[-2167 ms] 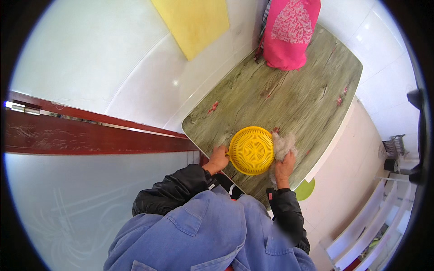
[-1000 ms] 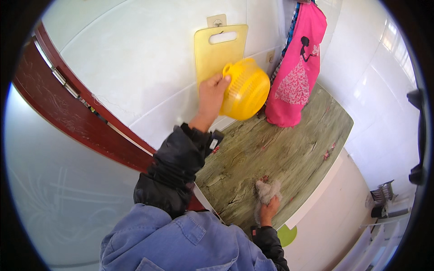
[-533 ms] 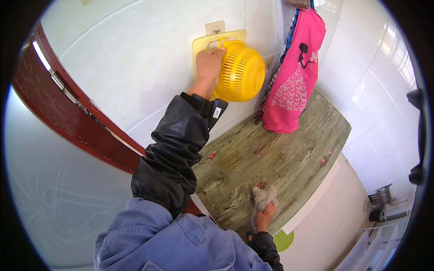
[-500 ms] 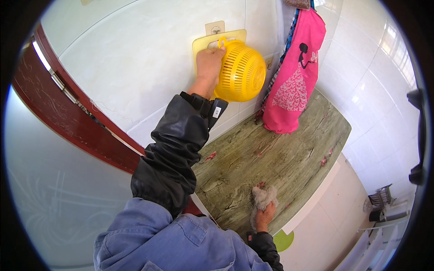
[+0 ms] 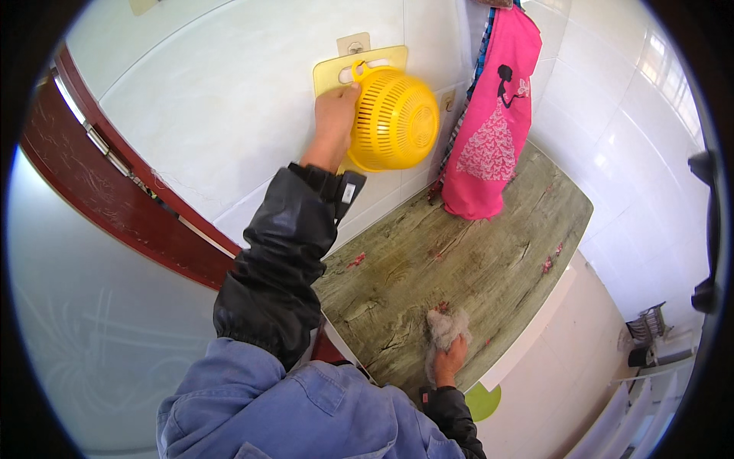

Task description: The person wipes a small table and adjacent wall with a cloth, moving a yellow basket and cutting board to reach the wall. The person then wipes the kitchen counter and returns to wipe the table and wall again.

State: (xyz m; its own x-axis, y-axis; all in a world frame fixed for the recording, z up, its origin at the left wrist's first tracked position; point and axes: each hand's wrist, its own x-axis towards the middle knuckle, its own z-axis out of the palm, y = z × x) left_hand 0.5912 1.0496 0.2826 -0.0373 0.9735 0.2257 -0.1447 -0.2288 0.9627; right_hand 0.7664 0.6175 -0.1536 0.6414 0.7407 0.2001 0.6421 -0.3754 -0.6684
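Raised at the wall, my left hand (image 5: 334, 122) is closed on the rim of a yellow plastic colander (image 5: 397, 118), just below its small loop handle. The slotted side and round base face outward. Behind the colander, a cream-yellow board with a cut-out grip (image 5: 326, 76) hangs below a stick-on wall hook (image 5: 353, 44). Whether the loop touches any hook is unclear. My right hand (image 5: 453, 356) grips a greyish-beige fluffy cloth (image 5: 449, 327), which rests on the wood-patterned tabletop (image 5: 397, 283); some fingers are hidden.
A pink apron-like cloth with a printed figure (image 5: 489, 145) hangs at the wall, over the table's far end. The dark red door frame (image 5: 115, 183) stands at left. A green round object (image 5: 483, 401) sits below the table edge. A dark rack (image 5: 648, 329) stands at far right.
The view has shifted slightly, moving the wall things left. My left hand sits a little lower against the board, still on the colander. My right hand stays on the cloth.
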